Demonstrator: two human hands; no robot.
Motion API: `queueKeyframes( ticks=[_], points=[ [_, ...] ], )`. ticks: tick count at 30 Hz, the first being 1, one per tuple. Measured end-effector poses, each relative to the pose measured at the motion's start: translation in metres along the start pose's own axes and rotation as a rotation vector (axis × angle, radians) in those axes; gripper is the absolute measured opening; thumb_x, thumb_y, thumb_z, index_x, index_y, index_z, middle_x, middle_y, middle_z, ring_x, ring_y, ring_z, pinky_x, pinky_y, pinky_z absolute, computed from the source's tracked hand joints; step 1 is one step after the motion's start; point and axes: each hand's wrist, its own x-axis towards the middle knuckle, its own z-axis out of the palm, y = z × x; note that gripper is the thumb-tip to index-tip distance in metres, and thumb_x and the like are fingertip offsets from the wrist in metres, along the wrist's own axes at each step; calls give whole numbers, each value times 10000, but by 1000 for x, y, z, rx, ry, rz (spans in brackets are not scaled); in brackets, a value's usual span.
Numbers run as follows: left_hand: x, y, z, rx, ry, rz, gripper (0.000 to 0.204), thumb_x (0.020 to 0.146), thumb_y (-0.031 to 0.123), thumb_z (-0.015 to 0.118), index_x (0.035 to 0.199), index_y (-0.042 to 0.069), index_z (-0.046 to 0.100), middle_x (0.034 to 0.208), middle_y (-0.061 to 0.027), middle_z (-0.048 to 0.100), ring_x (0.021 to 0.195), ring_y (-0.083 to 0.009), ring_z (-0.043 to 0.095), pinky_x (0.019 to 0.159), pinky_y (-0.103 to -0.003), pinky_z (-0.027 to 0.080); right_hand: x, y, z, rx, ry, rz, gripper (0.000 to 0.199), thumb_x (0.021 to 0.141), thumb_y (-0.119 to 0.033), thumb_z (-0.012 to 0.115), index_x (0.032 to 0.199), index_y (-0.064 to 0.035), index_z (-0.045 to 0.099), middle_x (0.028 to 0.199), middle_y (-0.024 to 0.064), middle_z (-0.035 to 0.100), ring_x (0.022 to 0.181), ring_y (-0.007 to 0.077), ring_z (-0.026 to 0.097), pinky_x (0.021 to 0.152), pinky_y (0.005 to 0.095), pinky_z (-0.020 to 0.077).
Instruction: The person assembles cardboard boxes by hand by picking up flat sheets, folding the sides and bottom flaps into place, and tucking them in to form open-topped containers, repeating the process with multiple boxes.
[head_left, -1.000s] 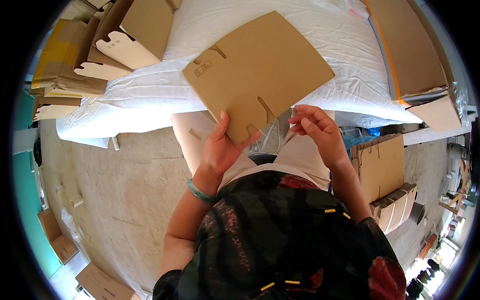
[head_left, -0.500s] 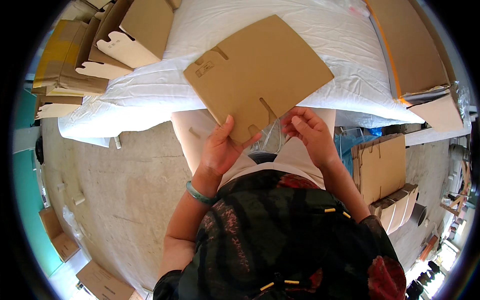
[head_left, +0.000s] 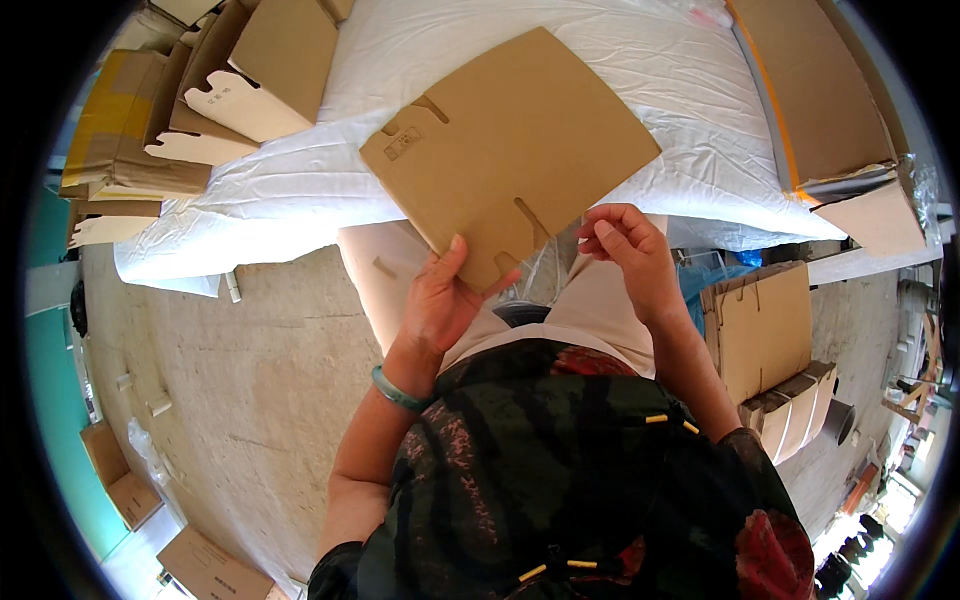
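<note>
My left hand [head_left: 445,298] grips the near left corner of a flat brown cardboard sheet [head_left: 520,140], with the thumb on top and the other fingers underneath. Cut into the sheet are slots and notches, and a small printed mark shows near its left corner. It tilts over the front edge of a white-covered table [head_left: 290,190], its far part above the cloth. Just off the sheet's near right edge is my right hand [head_left: 632,255]. Its fingers are curled in with the thumb against them; whether anything small is between them is hidden.
Upright cardboard pieces [head_left: 285,80] and a taped carton [head_left: 110,120] stand at the table's left. A large open box [head_left: 815,90] is at the right. Beside my right leg, folded cardboard [head_left: 765,330] is stacked on the floor side. More boxes [head_left: 210,565] lie at lower left.
My right hand has moved slightly right and up, away from the sheet's edge, its fingers curling closer. The sheet, still in my left hand, has shifted a little left in view.
</note>
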Motion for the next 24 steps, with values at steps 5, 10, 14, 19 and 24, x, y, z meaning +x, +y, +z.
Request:
queueKeyframes(
  ticks=[5, 10, 14, 19, 24],
  points=[
    [1, -2, -2, -37, 36, 3, 433, 1047, 296, 461, 1425, 92, 402, 1399, -102, 523, 1270, -272, 537, 990, -491, 523, -2, -9, 1, 61, 28, 44, 277, 1015, -139, 519, 1249, -7, 582, 1015, 84, 678, 888, 140, 631, 828, 270, 491],
    [1, -2, -5, -7, 38, 13, 427, 1049, 283, 459, 1423, 87, 397, 1399, -104, 521, 1261, -270, 545, 972, -482, 538, -4, -7, 1, 225, -7, 71, 319, 1026, -162, 502, 1304, -18, 563, 1062, 85, 670, 908, 137, 627, 855, 271, 492],
    [1, -3, -5, 25, 54, 26, 436, 1047, 282, 463, 1426, 79, 389, 1393, -111, 526, 1248, -275, 557, 959, -475, 547, -2, -4, -1, 432, -86, 90, 346, 1029, -183, 502, 1323, -4, 534, 1073, 94, 670, 896, 133, 628, 845, 272, 501],
    [0, -6, -6, 44, 7, 12, 469, 1045, 297, 465, 1436, 54, 376, 1391, -138, 528, 1230, -312, 574, 937, -438, 563, 4, 2, -7, 860, -251, 122, 403, 1026, -187, 509, 1366, 24, 463, 1063, 105, 673, 888, 135, 632, 816, 276, 521],
    [-3, -8, -1, 89, 2, 2, 502, 1042, 318, 466, 1440, 26, 372, 1383, -159, 534, 1213, -333, 585, 916, -399, 572, 5, 3, -3, 908, -277, 141, 410, 1026, -188, 511, 1373, 21, 447, 1048, 105, 674, 859, 135, 636, 795, 276, 531]
  ],
)
